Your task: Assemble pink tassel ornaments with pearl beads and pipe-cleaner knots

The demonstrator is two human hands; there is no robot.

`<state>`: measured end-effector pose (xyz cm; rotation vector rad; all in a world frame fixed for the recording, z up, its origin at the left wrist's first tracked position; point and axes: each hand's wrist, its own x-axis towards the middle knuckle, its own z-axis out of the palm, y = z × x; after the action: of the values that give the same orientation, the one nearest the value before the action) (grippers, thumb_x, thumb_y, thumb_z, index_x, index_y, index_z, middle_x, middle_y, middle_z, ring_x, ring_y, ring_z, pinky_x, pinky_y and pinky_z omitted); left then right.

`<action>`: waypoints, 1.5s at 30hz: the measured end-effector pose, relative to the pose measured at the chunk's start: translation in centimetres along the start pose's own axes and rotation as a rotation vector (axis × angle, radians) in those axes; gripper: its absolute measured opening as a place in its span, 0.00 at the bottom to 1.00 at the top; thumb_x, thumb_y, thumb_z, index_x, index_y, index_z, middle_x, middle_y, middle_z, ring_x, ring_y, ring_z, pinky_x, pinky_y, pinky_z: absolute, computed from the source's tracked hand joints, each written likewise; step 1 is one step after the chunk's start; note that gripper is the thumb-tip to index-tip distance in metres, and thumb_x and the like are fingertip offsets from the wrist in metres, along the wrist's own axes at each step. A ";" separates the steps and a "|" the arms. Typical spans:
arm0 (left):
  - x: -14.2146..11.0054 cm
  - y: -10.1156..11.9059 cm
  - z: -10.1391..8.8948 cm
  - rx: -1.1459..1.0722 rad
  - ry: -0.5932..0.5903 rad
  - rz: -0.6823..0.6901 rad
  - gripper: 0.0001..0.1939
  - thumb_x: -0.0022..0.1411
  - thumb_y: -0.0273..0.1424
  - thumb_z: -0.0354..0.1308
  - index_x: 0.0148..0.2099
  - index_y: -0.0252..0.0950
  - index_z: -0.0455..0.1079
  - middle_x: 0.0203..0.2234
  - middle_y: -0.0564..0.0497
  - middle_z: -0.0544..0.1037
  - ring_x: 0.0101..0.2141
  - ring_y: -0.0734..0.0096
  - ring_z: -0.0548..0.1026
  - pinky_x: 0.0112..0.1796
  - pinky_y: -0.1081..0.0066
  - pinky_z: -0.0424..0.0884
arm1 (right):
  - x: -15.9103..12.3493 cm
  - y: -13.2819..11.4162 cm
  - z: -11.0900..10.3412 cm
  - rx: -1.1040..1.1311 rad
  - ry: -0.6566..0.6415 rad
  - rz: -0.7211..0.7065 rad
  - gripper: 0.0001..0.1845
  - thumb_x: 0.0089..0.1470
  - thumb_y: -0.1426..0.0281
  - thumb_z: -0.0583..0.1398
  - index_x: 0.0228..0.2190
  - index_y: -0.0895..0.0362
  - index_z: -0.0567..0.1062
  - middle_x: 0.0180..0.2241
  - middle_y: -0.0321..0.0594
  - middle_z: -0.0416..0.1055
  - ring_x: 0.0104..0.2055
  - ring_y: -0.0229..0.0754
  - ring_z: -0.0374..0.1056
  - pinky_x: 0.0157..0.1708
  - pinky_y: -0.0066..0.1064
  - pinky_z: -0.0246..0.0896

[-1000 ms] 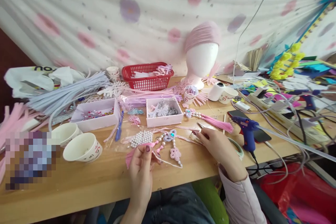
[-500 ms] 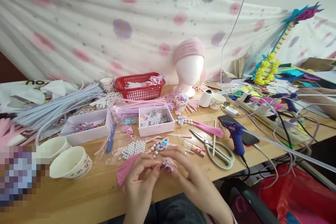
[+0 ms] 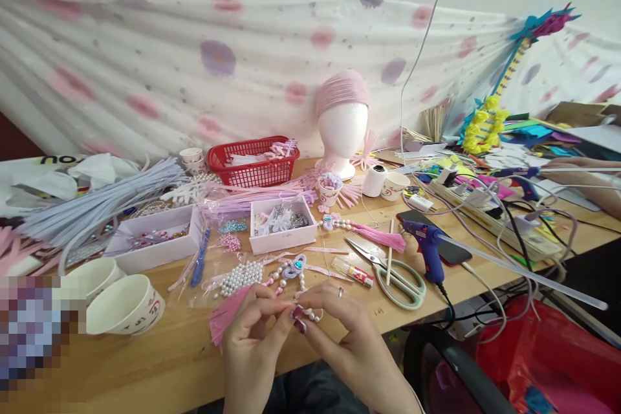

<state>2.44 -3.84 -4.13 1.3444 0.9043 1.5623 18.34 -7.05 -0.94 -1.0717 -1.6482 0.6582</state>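
Observation:
My left hand (image 3: 252, 339) is closed in a pinch on a pink tassel (image 3: 224, 322) that hangs to its left over the wooden table (image 3: 160, 356). My right hand (image 3: 342, 333) meets it fingertip to fingertip, pinching the tassel's beaded pearl string (image 3: 310, 314). A bead-and-pearl ornament (image 3: 292, 268) lies just beyond the fingers, beside a bag of white pearls (image 3: 239, 275).
Scissors (image 3: 395, 272), a glue tube (image 3: 353, 272), a blue glue gun (image 3: 425, 242) and a phone lie to the right. White paper cups (image 3: 123, 304) stand at left. Boxes of trinkets, a red basket (image 3: 250, 162) and a foam head (image 3: 342, 126) sit behind. Another person's hand (image 3: 589, 181) rests at far right.
My right hand left the scissors area and joined my left hand at the tassel. The view shifted right and up slightly; both hands now sit lower in frame.

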 end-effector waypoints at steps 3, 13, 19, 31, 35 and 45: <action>0.2 0.2 0.0 -0.003 -0.005 -0.002 0.06 0.57 0.33 0.72 0.29 0.39 0.82 0.25 0.53 0.73 0.29 0.71 0.73 0.32 0.76 0.74 | 0.2 -0.2 0.0 0.029 0.013 -0.028 0.05 0.62 0.75 0.64 0.38 0.52 0.79 0.39 0.37 0.80 0.43 0.39 0.76 0.46 0.27 0.69; 0.4 1.0 0.9 0.005 0.002 -0.014 0.13 0.59 0.37 0.72 0.26 0.39 0.78 0.23 0.54 0.73 0.28 0.74 0.72 0.33 0.79 0.72 | 0.2 0.4 0.2 0.039 -0.003 -0.036 0.11 0.61 0.78 0.62 0.41 0.50 0.77 0.44 0.37 0.75 0.48 0.38 0.74 0.50 0.27 0.69; 0.4 1.8 0.6 -0.162 0.229 -0.180 0.18 0.56 0.42 0.73 0.28 0.37 0.71 0.30 0.55 0.75 0.27 0.79 0.70 0.32 0.79 0.72 | 0.1 1.3 0.0 -0.163 -0.001 0.021 0.09 0.60 0.78 0.59 0.37 0.53 0.74 0.44 0.41 0.76 0.48 0.44 0.74 0.48 0.35 0.69; 2.4 4.6 -0.4 -0.323 0.244 -0.068 0.16 0.61 0.42 0.71 0.32 0.37 0.72 0.30 0.52 0.86 0.30 0.73 0.84 0.37 0.75 0.82 | 0.8 2.0 0.3 -0.208 0.168 0.200 0.03 0.62 0.71 0.56 0.37 0.53 0.71 0.39 0.42 0.78 0.44 0.47 0.76 0.43 0.37 0.69; 2.2 4.5 0.0 -0.332 0.147 -0.034 0.13 0.64 0.40 0.68 0.34 0.38 0.71 0.31 0.51 0.87 0.32 0.66 0.86 0.36 0.67 0.85 | 1.1 2.0 -0.1 -0.228 0.299 0.207 0.04 0.64 0.68 0.56 0.38 0.53 0.71 0.35 0.40 0.76 0.37 0.44 0.75 0.37 0.34 0.69; 2.7 3.2 -0.1 -0.299 0.287 -0.063 0.16 0.59 0.41 0.72 0.33 0.36 0.72 0.30 0.50 0.86 0.32 0.68 0.86 0.38 0.72 0.84 | 1.8 3.5 -1.1 -0.286 0.221 0.150 0.03 0.61 0.67 0.60 0.36 0.53 0.72 0.34 0.39 0.77 0.35 0.44 0.75 0.38 0.34 0.70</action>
<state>1.71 -2.49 -0.25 0.8888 0.8331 1.7894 20.40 -3.94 -2.61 -1.4320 -1.5081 0.3883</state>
